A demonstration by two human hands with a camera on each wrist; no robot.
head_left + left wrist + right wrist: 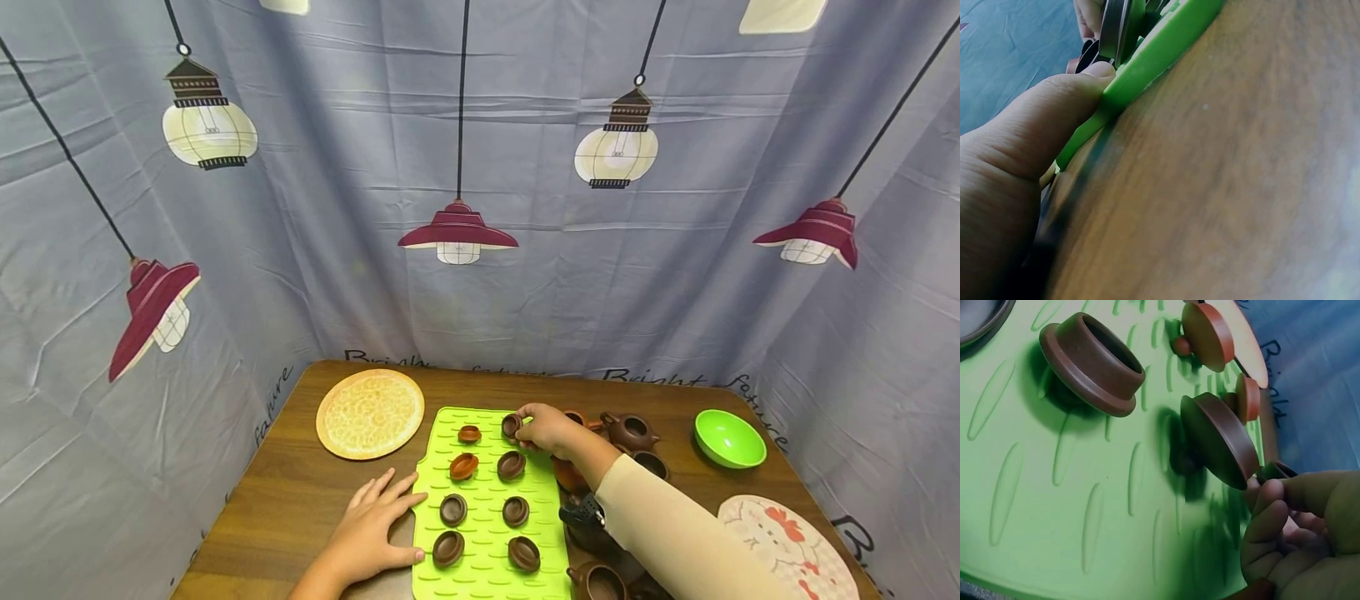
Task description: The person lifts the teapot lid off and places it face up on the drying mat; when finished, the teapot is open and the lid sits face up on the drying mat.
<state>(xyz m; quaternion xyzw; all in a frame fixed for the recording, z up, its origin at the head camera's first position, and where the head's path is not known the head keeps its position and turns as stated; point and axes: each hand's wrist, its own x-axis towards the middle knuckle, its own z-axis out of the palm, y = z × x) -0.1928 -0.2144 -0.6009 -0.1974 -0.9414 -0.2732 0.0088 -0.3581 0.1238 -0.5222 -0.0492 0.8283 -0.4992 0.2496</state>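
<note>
My right hand [546,432] pinches a small brown teapot lid [512,426] at the far right part of the green mat [491,525]. The right wrist view shows the right fingers [1269,506] on that lid, which is mostly hidden there. Several more lids lie upside down in two columns, among them an orange-brown lid [463,467] and dark brown lids [512,466]. At the mat's left edge, my left hand [369,529] lies with its fingers spread. Its thumb [1079,94] touches the mat's rim in the left wrist view.
Several teapots, including a dark one [630,432] and a nearer brown one [600,582], crowd the mat's right side, partly behind the right arm. Farther right are a green bowl [730,439] and a round printed mat [787,542]. A round yellow mat [370,414] lies back left.
</note>
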